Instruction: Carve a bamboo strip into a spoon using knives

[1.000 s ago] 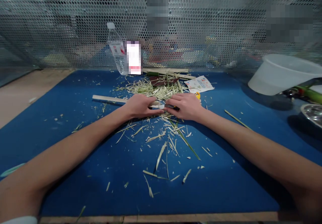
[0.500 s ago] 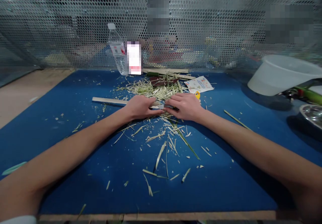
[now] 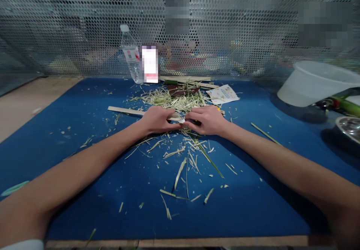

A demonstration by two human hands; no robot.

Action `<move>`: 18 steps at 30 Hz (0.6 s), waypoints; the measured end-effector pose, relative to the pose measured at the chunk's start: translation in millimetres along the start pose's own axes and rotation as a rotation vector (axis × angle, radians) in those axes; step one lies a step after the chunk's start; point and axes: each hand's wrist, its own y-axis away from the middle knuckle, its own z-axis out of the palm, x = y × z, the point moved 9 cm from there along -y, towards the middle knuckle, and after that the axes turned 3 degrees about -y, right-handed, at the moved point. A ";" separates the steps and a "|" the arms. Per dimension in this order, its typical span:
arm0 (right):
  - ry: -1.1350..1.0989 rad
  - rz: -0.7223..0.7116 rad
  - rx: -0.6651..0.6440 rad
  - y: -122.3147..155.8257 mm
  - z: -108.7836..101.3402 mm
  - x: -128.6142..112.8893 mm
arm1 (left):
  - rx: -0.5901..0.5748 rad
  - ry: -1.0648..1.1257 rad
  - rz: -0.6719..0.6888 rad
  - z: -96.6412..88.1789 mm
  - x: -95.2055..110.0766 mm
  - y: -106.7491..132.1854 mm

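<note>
My left hand [image 3: 156, 119] is closed around a long pale bamboo strip [image 3: 126, 111] that sticks out to the left over the blue mat [image 3: 70, 130]. My right hand [image 3: 206, 119] is closed on a small dark-handled knife [image 3: 194, 122], its blade meeting the strip between my two hands. The hands almost touch at the middle of the mat. Pale and green shavings [image 3: 180, 160] lie scattered below them, and a thicker heap of shavings [image 3: 171, 100] sits just behind.
A water bottle [image 3: 129, 57] and a white card [image 3: 149, 64] stand at the perforated metal screen [image 3: 84, 25]. A printed packet [image 3: 224, 93] lies behind my right hand. A white plastic tub [image 3: 315, 82], a metal dish [image 3: 348, 127] and green stalks [image 3: 344, 105] sit at right.
The bamboo strip has slid a little to the right through my left hand. Both hands stay nearly in place.
</note>
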 end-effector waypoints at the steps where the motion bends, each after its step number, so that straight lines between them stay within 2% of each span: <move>1: -0.004 0.009 -0.006 0.0 0.4 0.6 | -0.003 0.000 0.004 0.2 0.1 -0.1; 12: 0.023 0.058 0.007 -0.9 -1.4 3.1 | 0.001 -0.003 0.000 -1.6 1.3 -1.1; 18: 0.045 -0.001 0.031 0.0 -4.1 -1.9 | -0.012 0.019 0.007 -1.2 3.3 0.1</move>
